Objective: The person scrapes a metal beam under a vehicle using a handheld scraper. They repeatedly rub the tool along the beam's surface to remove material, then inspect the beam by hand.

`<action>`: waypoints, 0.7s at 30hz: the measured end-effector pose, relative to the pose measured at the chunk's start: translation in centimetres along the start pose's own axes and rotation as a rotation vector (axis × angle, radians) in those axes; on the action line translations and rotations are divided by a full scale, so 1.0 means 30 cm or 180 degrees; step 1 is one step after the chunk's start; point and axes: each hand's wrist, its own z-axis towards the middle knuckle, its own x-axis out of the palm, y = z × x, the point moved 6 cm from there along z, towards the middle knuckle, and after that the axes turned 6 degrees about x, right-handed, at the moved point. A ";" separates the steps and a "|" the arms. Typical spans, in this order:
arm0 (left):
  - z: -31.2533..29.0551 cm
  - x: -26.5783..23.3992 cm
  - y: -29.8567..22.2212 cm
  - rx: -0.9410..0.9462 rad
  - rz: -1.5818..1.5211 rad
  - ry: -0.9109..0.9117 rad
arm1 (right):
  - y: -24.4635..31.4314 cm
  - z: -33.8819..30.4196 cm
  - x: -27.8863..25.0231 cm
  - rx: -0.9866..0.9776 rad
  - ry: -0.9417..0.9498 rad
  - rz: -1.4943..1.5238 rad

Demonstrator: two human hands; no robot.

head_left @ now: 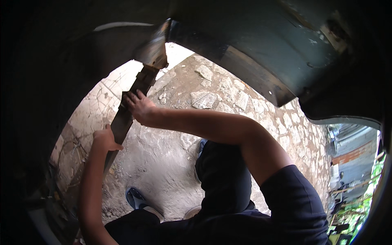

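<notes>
A long dark metal strip (121, 122) slants down from a worn, rusty bracket-like piece (157, 51), with notched edges near its upper end. My left hand (107, 139) is closed around the strip's lower part, thumb across its near face. Higher up, my right hand (141, 108) rests on the strip, its fingers stretched over the dark surface and slightly apart. The fingertips of my left hand are partly hidden behind the strip.
Dark, curved sheet metal (269, 45) arches overhead and along both sides. Beneath me lies rough ground with embedded flat stones (204, 99). My sandalled foot (136, 199) stands on it. Corrugated metal sheets (353, 153) and green plants show at the far right.
</notes>
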 end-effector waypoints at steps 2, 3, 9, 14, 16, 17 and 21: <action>-0.010 -0.017 -0.006 -0.0008 -0.0053 -0.0028 | -0.009 0.006 0.010 0.0063 -0.0216 0.0090; -0.021 -0.024 -0.004 -0.0043 -0.0082 -0.0012 | -0.008 0.007 0.006 0.0001 -0.0120 0.0123; -0.029 -0.024 0.006 -0.0062 -0.0059 0.0087 | -0.022 -0.006 -0.008 -0.0179 -0.0585 0.0236; -0.032 -0.028 -0.003 0.0005 -0.0077 0.0122 | -0.006 0.026 0.035 -0.0040 -0.0752 0.0342; -0.042 -0.019 0.001 0.0024 -0.0078 0.0093 | -0.007 0.017 0.023 -0.0105 -0.0670 0.0398; -0.032 -0.018 0.008 0.0055 -0.0139 0.0082 | -0.011 0.018 0.021 -0.0035 -0.0565 0.0260; -0.039 -0.039 -0.006 0.0005 -0.0130 0.0144 | -0.026 0.002 0.016 -0.0172 -0.0858 0.0290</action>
